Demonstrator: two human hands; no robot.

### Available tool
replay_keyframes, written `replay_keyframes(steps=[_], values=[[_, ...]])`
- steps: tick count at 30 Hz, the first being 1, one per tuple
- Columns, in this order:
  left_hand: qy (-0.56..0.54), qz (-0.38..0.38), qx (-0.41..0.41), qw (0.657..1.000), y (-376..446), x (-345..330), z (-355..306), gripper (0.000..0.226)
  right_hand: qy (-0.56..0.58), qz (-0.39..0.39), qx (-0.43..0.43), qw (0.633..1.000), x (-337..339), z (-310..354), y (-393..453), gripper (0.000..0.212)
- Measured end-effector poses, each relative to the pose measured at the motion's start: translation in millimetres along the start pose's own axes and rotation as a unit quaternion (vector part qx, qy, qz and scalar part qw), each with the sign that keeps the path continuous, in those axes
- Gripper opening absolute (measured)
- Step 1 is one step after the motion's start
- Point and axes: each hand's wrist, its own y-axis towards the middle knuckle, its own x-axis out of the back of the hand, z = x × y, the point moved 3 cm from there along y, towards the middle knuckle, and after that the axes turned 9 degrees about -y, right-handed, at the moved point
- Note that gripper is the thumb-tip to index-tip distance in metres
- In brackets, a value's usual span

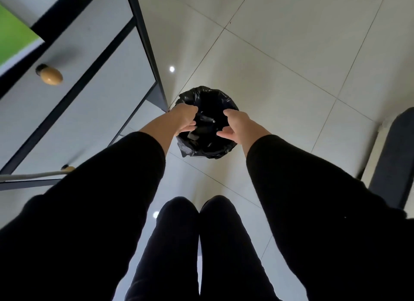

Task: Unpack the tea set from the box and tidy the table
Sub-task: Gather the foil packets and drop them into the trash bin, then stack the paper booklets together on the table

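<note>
Floor: pale glossy tiles (280,54), couple of light glints on them.
Bin: small round one with a black bin liner (207,148), sitting on the floor right by the drawer unit's corner.
Left hand (182,119): over the bin's left rim, fingers curled loose, empty as far as I can see.
Right hand (236,126): over the right rim, fingers spread, holding nothing.
Inside bin: dark scraps, maybe packaging, too murky to call.
Drawer unit (74,92): grey fronts, black frame, wooden knob (50,75).
Tea set: nowhere in shot.

Glossy pale floor tiles (291,43) mirror two ceiling lights. At left stands a white drawer cabinet (74,94) with a black frame and wooden knobs (50,75).
</note>
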Motion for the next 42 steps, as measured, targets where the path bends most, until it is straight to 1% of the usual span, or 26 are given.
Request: replay_keyframes(steps=[1,3,4,5,6,7,9,12,14,17,20,23,25,27,30,33,34,36,37,39,41,42], values=[[0.010,0.003,0.004,1.000,-6.7,0.1,-2.5,0.020,-0.003,-0.002,0.013,1.000,0.3,2.6,-6.4,0.039],[0.030,0.011,-0.005,0.999,-25.7,0.2,-8.9,0.027,-0.008,-0.008,0.003,1.000,3.5,6.2,-23.7,0.037],[0.033,-0.009,0.008,0.999,-37.4,4.3,-10.7,0.024,-0.010,-0.008,-0.010,1.000,6.1,7.9,-35.5,0.036],[0.047,-0.013,0.013,0.999,-54.4,7.6,-16.6,0.017,-0.015,-0.004,-0.019,1.000,8.2,10.4,-48.4,0.037],[0.081,-0.034,-0.003,0.996,-72.7,9.9,-19.5,0.014,-0.021,-0.002,-0.020,1.000,11.2,14.8,-61.9,0.038],[0.093,-0.054,-0.018,0.994,-87.1,14.8,-25.8,0.018,-0.029,-0.002,-0.016,0.999,14.5,19.9,-77.3,0.040],[0.089,-0.037,-0.028,0.995,-111.9,21.4,-38.3,0.031,-0.036,0.000,-0.005,0.999,21.4,33.0,-114.9,0.042],[-0.028,-0.046,-0.056,0.997,-164.0,29.0,-63.4,0.031,-0.046,0.011,0.024,0.999,31.3,57.6,-178.0,0.040],[-0.074,-0.055,-0.067,0.993,-198.4,38.1,-78.4,0.032,-0.055,0.022,0.051,0.997,36.5,75.2,-219.3,0.041],[-0.079,-0.051,-0.103,0.990,-249.0,55.0,-102.8,0.029,-0.070,0.038,0.104,0.991,40.1,103.6,-277.7,0.039],[-0.094,-0.062,-0.123,0.986,-294.8,80.2,-125.5,0.026,-0.074,0.050,0.151,0.984,33.5,131.3,-325.4,0.037],[-0.117,-0.095,-0.167,0.974,-331.4,112.1,-144.1,0.030,-0.104,0.070,0.200,0.972,14.1,156.3,-364.0,0.041],[-0.122,-0.118,-0.195,0.966,-346.3,139.6,-148.5,0.031,-0.115,0.099,0.210,0.966,-6.2,168.4,-382.4,0.044],[-0.131,-0.143,-0.203,0.960,-359.7,170.3,-141.3,0.030,-0.124,0.116,0.212,0.962,-32.3,175.1,-395.4,0.048],[-0.150,-0.186,-0.201,0.950,-370.2,220.6,-119.3,0.029,-0.148,0.117,0.235,0.954,-73.3,174.0,-414.6,0.047],[-0.151,-0.219,-0.187,0.946,-374.3,266.4,-94.2,0.029,-0.198,0.155,0.259,0.932,-113.8,168.4,-427.9,0.039],[-0.149,-0.232,-0.182,0.944,-374.0,279.1,-86.9,0.027,-0.212,0.163,0.265,0.927,-126.1,167.5,-429.5,0.039],[-0.152,-0.268,-0.164,0.937,-372.9,297.5,-72.2,0.012,-0.244,0.162,0.273,0.917,-149.4,167.2,-425.8,0.042],[-0.153,-0.287,-0.149,0.934,-371.3,303.9,-65.0,0.008,-0.259,0.156,0.275,0.913,-160.8,166.8,-422.3,0.043],[-0.157,-0.305,-0.113,0.932,-366.5,308.3,-50.9,0.013,-0.291,0.125,0.278,0.907,-179.1,164.8,-410.6,0.043],[-0.165,-0.301,-0.083,0.936,-358.8,307.1,-42.5,0.020,-0.342,0.073,0.282,0.893,-192.1,167.3,-394.6,0.031],[-0.171,-0.299,-0.069,0.936,-354.0,305.4,-39.2,0.029,-0.367,0.052,0.286,0.884,-197.4,169.2,-388.0,0.025]])
